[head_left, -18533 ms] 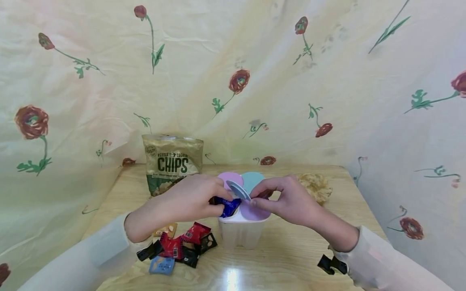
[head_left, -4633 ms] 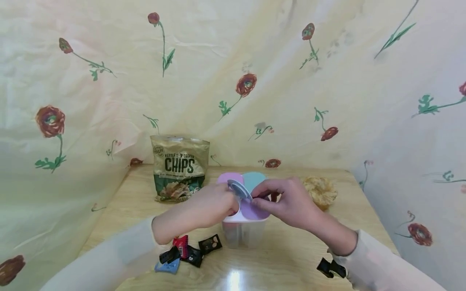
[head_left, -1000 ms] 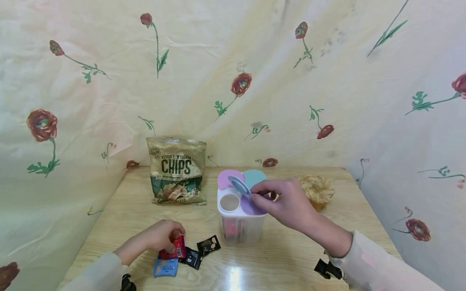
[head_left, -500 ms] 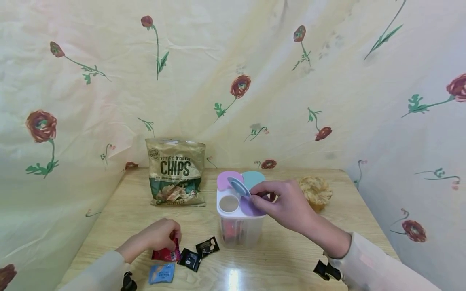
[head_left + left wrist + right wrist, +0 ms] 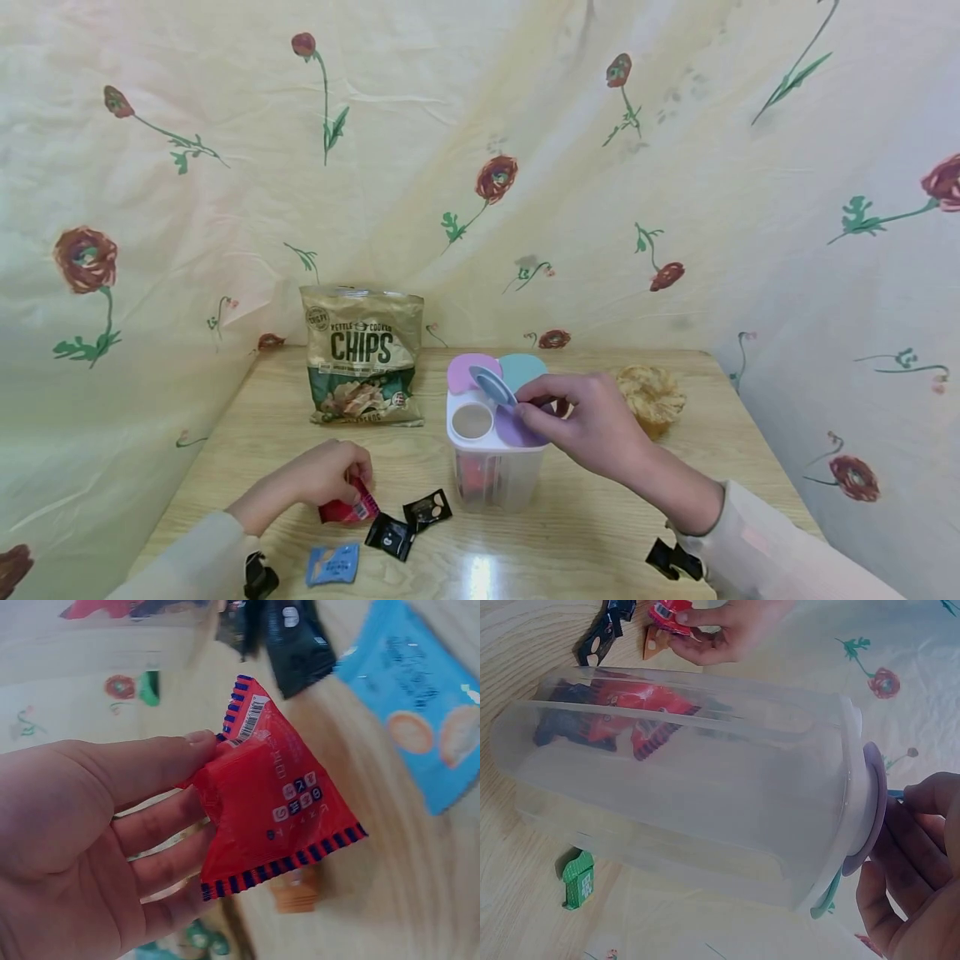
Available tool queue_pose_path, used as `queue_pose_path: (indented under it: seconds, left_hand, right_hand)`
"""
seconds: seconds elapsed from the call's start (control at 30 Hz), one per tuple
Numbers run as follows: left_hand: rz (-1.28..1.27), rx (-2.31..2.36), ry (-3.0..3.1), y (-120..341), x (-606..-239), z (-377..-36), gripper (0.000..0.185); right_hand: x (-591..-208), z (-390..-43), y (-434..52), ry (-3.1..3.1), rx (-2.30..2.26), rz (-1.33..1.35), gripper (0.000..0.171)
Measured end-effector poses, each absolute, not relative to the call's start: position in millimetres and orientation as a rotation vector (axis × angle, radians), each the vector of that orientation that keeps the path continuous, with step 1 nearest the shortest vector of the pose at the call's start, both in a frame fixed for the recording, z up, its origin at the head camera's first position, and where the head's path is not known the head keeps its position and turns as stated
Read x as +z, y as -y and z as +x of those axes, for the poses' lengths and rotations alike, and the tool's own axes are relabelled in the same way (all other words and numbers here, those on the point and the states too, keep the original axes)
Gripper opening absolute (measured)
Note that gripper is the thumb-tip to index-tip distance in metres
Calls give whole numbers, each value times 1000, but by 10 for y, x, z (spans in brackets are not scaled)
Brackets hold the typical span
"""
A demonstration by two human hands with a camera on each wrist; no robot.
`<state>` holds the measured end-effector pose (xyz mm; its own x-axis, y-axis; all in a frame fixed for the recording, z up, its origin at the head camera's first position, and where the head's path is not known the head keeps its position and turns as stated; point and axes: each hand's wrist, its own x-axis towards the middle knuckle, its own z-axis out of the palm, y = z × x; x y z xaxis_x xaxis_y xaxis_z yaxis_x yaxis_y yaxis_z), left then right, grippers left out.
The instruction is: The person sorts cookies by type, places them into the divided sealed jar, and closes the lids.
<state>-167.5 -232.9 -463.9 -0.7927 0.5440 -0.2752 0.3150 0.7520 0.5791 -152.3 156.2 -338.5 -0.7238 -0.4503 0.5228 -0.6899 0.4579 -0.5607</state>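
My left hand [image 5: 347, 483] pinches a red snack packet [image 5: 347, 509] just above the table, left of the container; in the left wrist view the red packet [image 5: 279, 804] lies against my fingers [image 5: 161, 825]. A clear plastic container [image 5: 491, 477] with a white top and pastel flap lids stands mid-table. My right hand [image 5: 542, 406] holds its blue-grey flap [image 5: 491, 385] raised, which leaves one round hole [image 5: 472, 421] uncovered. Through the container wall [image 5: 705, 795] I see red and dark packets [image 5: 622, 716] inside.
A gold chips bag [image 5: 364, 354] stands behind on the left, and a round pastry [image 5: 652, 396] lies behind on the right. Two black packets [image 5: 408, 521] and a blue packet [image 5: 333, 564] lie near the table's front edge. Floral cloth surrounds the table.
My left hand has picked the red packet out of the pile and lifted it slightly; the blue and black packets stay on the table. My right hand has kept the flap raised.
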Motion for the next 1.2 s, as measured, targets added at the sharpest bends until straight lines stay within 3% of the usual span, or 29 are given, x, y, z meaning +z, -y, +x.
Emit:
queue_pose_path:
  seconds: [0.37,0.77,1.2]
  left_hand:
    - [720,833,-2675,2314,-4138,-1773,30]
    - [490,1441,-2677,2146,-3404,-1644,25]
    - [573,1768,-2536,1759,-3114,-1559,26]
  right_hand:
    - [-3389,-1526,-1563,2392,1111,981,14]
    - [-3366,-1521,-1557,2402,1145,969,12]
    - [-3379,-1514,-1563,2433,1141,945,12]
